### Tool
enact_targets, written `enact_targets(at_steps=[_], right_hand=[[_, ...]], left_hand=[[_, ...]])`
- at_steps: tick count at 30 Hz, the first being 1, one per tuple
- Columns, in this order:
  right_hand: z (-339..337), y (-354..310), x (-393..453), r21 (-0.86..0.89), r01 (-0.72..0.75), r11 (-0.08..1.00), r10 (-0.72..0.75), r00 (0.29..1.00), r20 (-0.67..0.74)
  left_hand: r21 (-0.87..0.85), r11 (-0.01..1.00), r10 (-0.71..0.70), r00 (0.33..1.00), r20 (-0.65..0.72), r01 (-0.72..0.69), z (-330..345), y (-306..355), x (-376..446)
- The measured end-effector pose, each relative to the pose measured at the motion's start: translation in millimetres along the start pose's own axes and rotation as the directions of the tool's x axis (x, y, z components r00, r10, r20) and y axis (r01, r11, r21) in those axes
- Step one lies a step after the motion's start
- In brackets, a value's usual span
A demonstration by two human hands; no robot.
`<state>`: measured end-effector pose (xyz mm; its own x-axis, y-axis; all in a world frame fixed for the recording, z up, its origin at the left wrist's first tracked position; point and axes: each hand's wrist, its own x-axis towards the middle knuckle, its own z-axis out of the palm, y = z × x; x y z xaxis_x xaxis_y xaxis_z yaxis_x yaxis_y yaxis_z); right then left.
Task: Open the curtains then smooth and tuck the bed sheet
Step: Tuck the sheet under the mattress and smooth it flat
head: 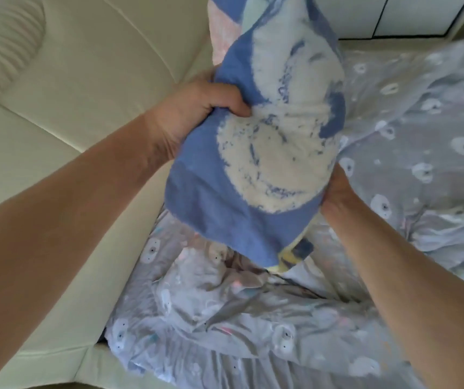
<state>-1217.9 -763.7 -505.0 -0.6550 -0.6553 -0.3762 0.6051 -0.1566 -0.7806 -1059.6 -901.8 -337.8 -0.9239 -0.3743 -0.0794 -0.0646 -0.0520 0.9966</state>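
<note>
Both hands were on the blue pillow (256, 153), which I had lifted clear of the bed. Left hand (199, 108) gripped its upper left edge, thumb dug into the towelling and fingers curled behind. Right hand (337, 192) was mostly hidden behind the pillow's lower right side; I could see it pressed against the fabric, but whether its fingers were curled round the edge I could not tell.

Below the pillow lay the bed sheet (253, 327), grey with small white bears, badly rucked near me and bunched where it met the cream padded headboard (65, 141). Further right it looked flatter, though still creased. No curtains showed in view, so I could not judge that part of the task.

I judged the step in hand to be clearing the pillow away so the sheet could be worked. To do it well I wanted to keep the pillow high enough that its lower corner did not drag the sheet into more folds, and to put it down somewhere off the area to be smoothed. After that, the thick ridge along the headboard side seemed to need pulling taut first, before any tucking into the gap there.
</note>
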Motion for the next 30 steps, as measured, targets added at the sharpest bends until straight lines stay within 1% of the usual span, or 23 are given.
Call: enact_targets(at_steps=[1,2,3,4,5,7,9,10,11,12,13,14,15,16,17,19,21,23,24,26,27,29,30], right_hand=[[-14,-14,0,0.069,0.071,0.995,-0.071,0.997,0.002],[-40,-32,-1,0.075,0.112,0.991,-0.11,0.993,-0.03],[-61,-49,-5,0.091,0.17,0.981,-0.165,0.984,-0.068],[-83,-66,-8,0.045,0.234,0.971,-0.225,0.963,-0.146],[-112,-84,-13,-0.031,0.281,0.959,-0.28,0.926,-0.255],[-161,-103,-8,-0.141,0.335,0.932,-0.363,0.84,-0.403],[-205,-115,-3,-0.199,0.362,0.911,-0.412,0.755,-0.511],[-228,-116,0,-0.277,0.347,0.896,-0.444,0.716,-0.54],[-249,-114,2,-0.343,0.289,0.894,-0.443,0.685,-0.578],[-265,-112,-6,-0.416,0.187,0.89,-0.426,0.665,-0.613],[-279,-106,-8,-0.505,0.08,0.859,-0.437,0.628,-0.644],[-289,-99,-13,-0.574,-0.003,0.819,-0.45,0.617,-0.646],[-298,-89,-14,-0.6,-0.052,0.799,-0.433,0.641,-0.633],[-305,-79,-14,-0.613,-0.088,0.785,-0.397,0.687,-0.608],[-309,-65,-8,-0.625,-0.11,0.772,-0.358,0.737,-0.573],[-306,-46,-5,-0.64,-0.117,0.759,-0.32,0.789,-0.524],[-285,-28,1,-0.652,-0.181,0.737,-0.239,0.832,-0.501],[-252,-6,11,-0.649,-0.217,0.729,-0.107,0.901,-0.421],[-231,8,14,-0.665,-0.226,0.712,-0.047,0.93,-0.366],[-191,43,23,-0.704,-0.226,0.674,0.047,0.964,-0.263],[-171,63,26,-0.742,-0.217,0.635,0.081,0.973,-0.215],[-130,101,28,-0.829,-0.198,0.523,0.158,0.978,-0.133],[-112,120,29,-0.862,-0.188,0.471,0.197,0.975,-0.105]], left_hand=[[0.038,0.999,-0.024,0.999,0.031,0.023,10,-4,6],[0.083,0.996,-0.048,0.997,0.063,0.042,30,-11,19],[0.124,0.99,-0.079,0.995,0.064,0.07,47,-20,32],[0.16,0.982,-0.11,0.992,0.06,0.1,63,-30,45],[0.188,0.974,-0.135,0.99,0.048,0.123,83,-41,61],[0.307,0.943,-0.137,0.991,0.001,0.13,114,-66,89],[0.535,0.835,-0.128,0.991,-0.043,0.131,141,-105,116],[0.615,0.772,-0.166,0.985,-0.046,0.159,153,-128,126],[0.66,0.723,-0.256,0.967,-0.021,0.206,166,-152,133],[0.703,0.666,-0.351,0.936,-0.002,0.251,180,-177,139],[0.738,0.603,-0.437,0.899,-0.011,0.302,190,-197,140],[0.759,0.554,-0.493,0.87,-0.03,0.341,198,-214,139],[0.774,0.524,-0.508,0.86,-0.051,0.355,202,-226,136],[0.787,0.502,-0.504,0.861,-0.071,0.359,202,-238,133],[0.795,0.48,-0.509,0.856,-0.092,0.371,196,-247,126],[0.808,0.44,-0.518,0.846,-0.128,0.392,176,-260,110],[0.744,0.433,-0.523,0.814,-0.254,0.51,139,-273,94],[0.69,0.42,-0.499,0.784,-0.368,0.59,94,-279,73],[0.653,0.412,-0.496,0.758,-0.425,0.636,68,-287,60],[0.581,0.382,-0.5,0.69,-0.524,0.718,15,-302,28],[0.535,0.393,-0.495,0.663,-0.562,0.748,-9,-310,11],[0.457,0.423,-0.487,0.621,-0.614,0.783,-50,-327,-20],[0.439,0.412,-0.483,0.6,-0.638,0.799,-64,-335,-35]])
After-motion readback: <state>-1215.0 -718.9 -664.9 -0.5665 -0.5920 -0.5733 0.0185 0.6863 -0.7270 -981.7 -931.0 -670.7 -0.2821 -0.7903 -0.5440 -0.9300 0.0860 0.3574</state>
